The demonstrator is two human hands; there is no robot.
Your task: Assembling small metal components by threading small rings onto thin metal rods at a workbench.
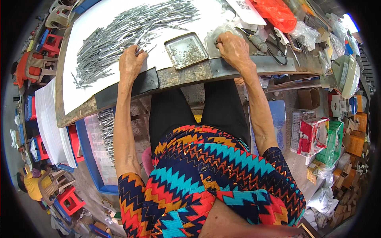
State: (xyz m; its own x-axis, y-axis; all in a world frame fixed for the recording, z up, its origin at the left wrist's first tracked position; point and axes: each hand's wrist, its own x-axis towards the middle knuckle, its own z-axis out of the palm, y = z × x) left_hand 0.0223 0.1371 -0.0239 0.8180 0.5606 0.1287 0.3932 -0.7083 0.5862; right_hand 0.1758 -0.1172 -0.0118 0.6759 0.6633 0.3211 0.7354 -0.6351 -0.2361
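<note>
Grey, metal-looking rods (113, 45) lie heaped on the white sheet (73, 97), across the left and middle of the bench (178, 78); the pale ground probably helps thin dark parts show up; left hand (131, 63) is at the heap's near side, fingers bent, tips down among the rods; can't tell if they pinch one or only touch; tray (177, 43) sits between the hands, near the bench edge, likely so either can reach it; its raised rim presumably stops the small bits (190, 54) scattering; right hand (234, 47) is just right of the tray, over a clear bag (210, 39), fingers curled in; something dark shows at the tips, but can't tell what, or whether it's gripped; corded tool (258, 43) lies beyond that hand, off to the right, apart from the rods; rods look slim, straight, mostly dull with some bright glints; most slant roughly the same way, likely to keep the heap compact; ends ragged, a few strays crossing near the left hand.
</note>
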